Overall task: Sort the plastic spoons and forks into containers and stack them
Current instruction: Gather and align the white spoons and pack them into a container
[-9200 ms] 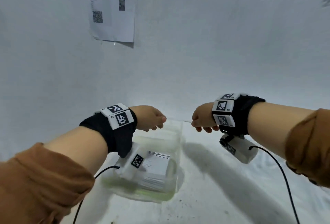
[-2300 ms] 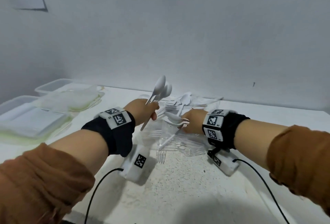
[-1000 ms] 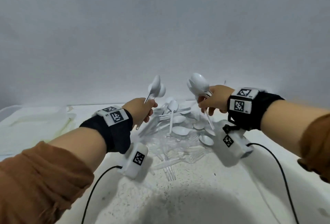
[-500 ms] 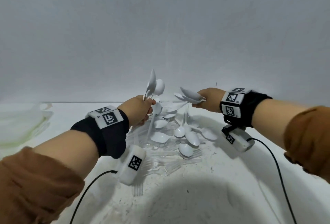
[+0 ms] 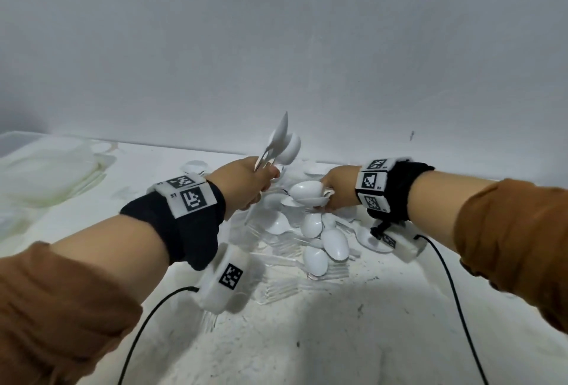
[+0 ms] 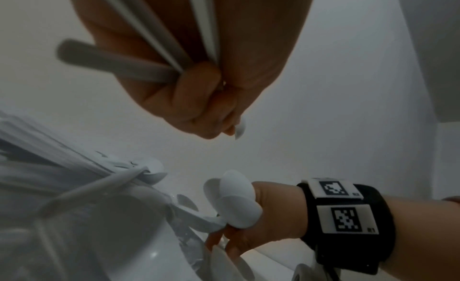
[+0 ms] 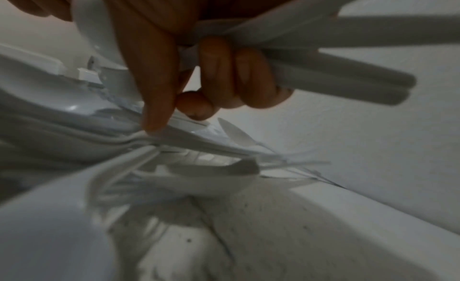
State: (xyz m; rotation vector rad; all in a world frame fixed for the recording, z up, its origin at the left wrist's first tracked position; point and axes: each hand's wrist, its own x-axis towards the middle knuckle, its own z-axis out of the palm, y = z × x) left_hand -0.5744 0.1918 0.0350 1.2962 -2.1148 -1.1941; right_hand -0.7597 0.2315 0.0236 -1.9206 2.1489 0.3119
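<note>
A heap of white plastic spoons [image 5: 319,237] and clear plastic forks [image 5: 285,288] lies on the white table [image 5: 338,338]. My left hand [image 5: 246,185] grips a bunch of white spoons [image 5: 281,145] by their handles, bowls pointing up; the handles [image 6: 149,49] show in the left wrist view. My right hand [image 5: 338,191] holds several white spoons [image 5: 307,192] with bowls pointing left, low over the heap. In the right wrist view their handles [image 7: 336,77] stick out past curled fingers [image 7: 219,69], and the index finger touches a spoon in the heap [image 7: 174,136].
Clear plastic containers and lids [image 5: 46,175] sit at the far left of the table. The white wall [image 5: 276,46] rises close behind the heap. Black cables [image 5: 445,277] trail from both wrist cameras toward the near edge.
My right hand has dropped from above the heap down onto it, still holding its spoons. My left hand has kept its bunch raised and barely moved.
</note>
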